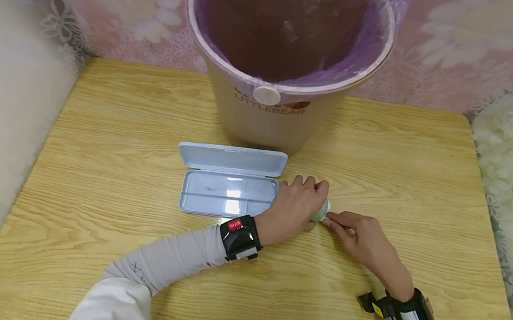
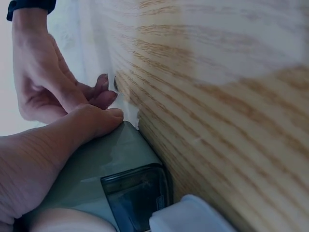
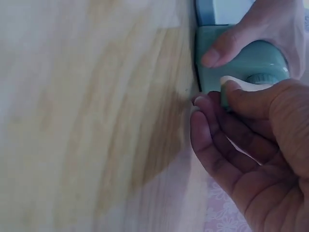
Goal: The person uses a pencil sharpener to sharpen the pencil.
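A green pencil sharpener (image 1: pixel 321 211) lies on the table, mostly covered by my left hand (image 1: pixel 296 202), which grips its body from above. In the left wrist view its dark see-through drawer (image 2: pixel 135 195) faces the pencil case side. My left thumb (image 2: pixel 104 120) rests along the green body. At the sharpener's other end, my right hand (image 1: pixel 364 240) pinches the crank's small green knob (image 3: pixel 223 100) between thumb and fingers. The white crank arm (image 3: pixel 248 86) shows in the right wrist view beside a ridged green hub (image 3: pixel 263 78).
A light-blue pencil case (image 1: pixel 210 206) lies open left of my left hand, its lid (image 1: pixel 233 159) tipped back and its inside divided into compartments. Behind it stands a tall bin (image 1: pixel 269 127) lined with a purple bag. Flowered cloth (image 1: pixel 136 9) borders the wood-grain table (image 1: pixel 117 115).
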Tool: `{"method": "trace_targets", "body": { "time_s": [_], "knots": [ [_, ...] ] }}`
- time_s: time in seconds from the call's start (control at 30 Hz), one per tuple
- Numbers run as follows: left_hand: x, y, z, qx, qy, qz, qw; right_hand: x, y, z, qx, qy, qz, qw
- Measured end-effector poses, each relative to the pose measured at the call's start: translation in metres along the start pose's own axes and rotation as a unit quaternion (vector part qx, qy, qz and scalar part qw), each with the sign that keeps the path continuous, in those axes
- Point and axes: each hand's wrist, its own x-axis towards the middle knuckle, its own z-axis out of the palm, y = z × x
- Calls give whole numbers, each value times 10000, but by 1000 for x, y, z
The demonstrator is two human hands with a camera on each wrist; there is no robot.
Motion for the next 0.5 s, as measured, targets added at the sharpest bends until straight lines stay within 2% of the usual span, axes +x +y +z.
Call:
{"method": "trace_targets", "body": {
  "time_s": [0.1, 0.5],
  "knots": [
    [-1, 0, 0, 7, 24, -19, 10000, -3, -3, 1, -45, 68, -157, 9998],
    [-1, 1, 1, -3, -28, 5, 10000, -7, -9, -10, -93, -194, -749, 9970]
  ]
}}
